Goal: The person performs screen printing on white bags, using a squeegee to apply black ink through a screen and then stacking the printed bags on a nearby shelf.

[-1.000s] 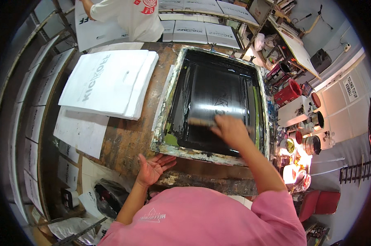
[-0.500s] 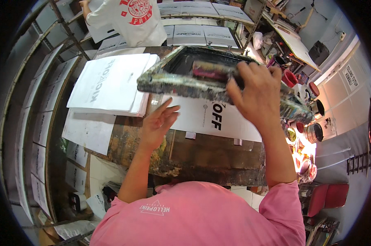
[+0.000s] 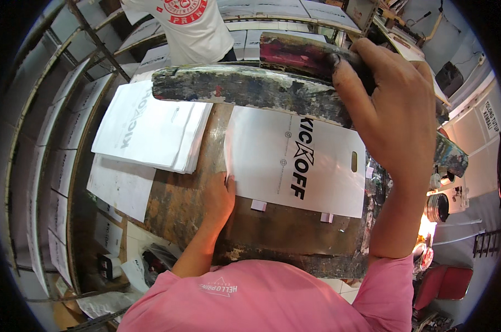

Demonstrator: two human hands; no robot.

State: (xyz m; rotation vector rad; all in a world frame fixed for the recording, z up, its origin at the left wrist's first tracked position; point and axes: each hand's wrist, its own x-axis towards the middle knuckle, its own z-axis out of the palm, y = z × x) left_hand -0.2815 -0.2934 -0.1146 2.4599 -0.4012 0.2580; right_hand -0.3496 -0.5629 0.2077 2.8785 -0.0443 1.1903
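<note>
A white flat bag (image 3: pixel 261 160) with bold black lettering and a cut-out handle hole lies on the worn brown table. My left hand (image 3: pixel 219 193) is at its left edge, fingers closed on the margin, which curls up slightly. Above the bag, a paint-crusted screen printing frame (image 3: pixel 245 88) is tilted up, its near side high over the table. My right hand (image 3: pixel 397 110) grips a squeegee (image 3: pixel 295 54) with a pink-stained side, lying along the raised frame. The hand's far fingers are partly hidden, so its hold on the frame itself is unclear.
A stack of printed white bags (image 3: pixel 145 127) lies on the table's left. Drying racks (image 3: pixel 68 155) with printed sheets line the left side. Across the table stands a person in a white shirt (image 3: pixel 198 33). Paint cans (image 3: pixel 437 207) and a red chair (image 3: pixel 444 290) are at right.
The screen frame has risen and tilted up, with my right hand and the squeegee moving up and right. More of the bag shows. My left hand has come down to the bag's left edge and closed.
</note>
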